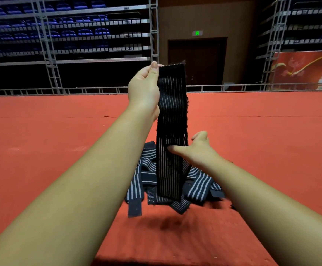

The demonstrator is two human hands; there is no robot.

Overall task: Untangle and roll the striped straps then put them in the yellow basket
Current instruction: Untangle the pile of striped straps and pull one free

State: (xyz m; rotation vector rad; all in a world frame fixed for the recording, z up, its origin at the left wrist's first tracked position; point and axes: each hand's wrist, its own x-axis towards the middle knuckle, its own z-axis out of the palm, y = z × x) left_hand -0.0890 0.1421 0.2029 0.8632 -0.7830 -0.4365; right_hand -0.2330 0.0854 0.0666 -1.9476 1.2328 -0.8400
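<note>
Head view shows you early in the job: your left hand (144, 89) pinches the top end of one striped strap (172, 112) between thumb and fingers, so it hangs straight. Your right hand (198, 150) lays its thumb across the strap lower down, the other fingers behind its edge, a loose pinch. The other straps (194, 185) lie tangled on the red surface (41, 150) below. I judge nothing is rolled yet; no yellow basket is in view.

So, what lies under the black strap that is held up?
A tangled pile of striped straps on the red carpet. The raised strap hangs in front of it, so the pile's middle is covered.
</note>
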